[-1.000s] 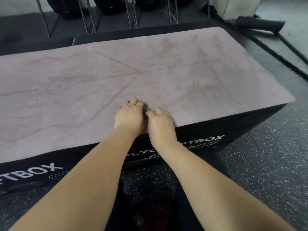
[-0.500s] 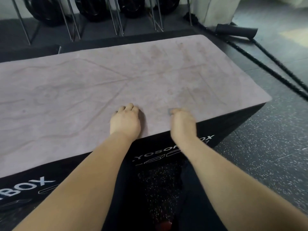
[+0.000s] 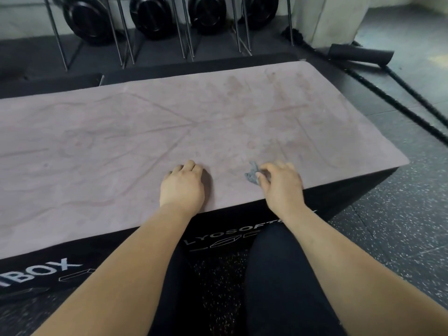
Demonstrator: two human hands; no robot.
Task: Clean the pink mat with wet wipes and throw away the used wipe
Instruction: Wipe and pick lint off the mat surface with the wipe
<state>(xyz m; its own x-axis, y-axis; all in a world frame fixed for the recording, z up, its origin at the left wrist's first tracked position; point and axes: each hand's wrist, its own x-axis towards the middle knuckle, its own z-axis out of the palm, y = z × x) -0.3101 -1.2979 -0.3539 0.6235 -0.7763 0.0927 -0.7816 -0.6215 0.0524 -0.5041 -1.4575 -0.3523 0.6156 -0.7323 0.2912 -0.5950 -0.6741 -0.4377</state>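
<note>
The pink mat lies flat across the top of a black plyo box and shows darker damp patches toward its right half. My left hand rests knuckles-up on the mat near the front edge, fingers curled under, with nothing visible in it. My right hand is to its right, above the mat's front edge, pinching a small crumpled grey wipe between thumb and fingers. The wipe sticks out to the left of the hand.
Black weight plates on a metal rack stand behind the box. Thick black battle ropes run over the speckled floor at the right. My legs in dark trousers are close against the box front.
My right hand has moved right, away from my left hand, and the grey wipe now shows in its pinch. My left hand stays in place on the mat.
</note>
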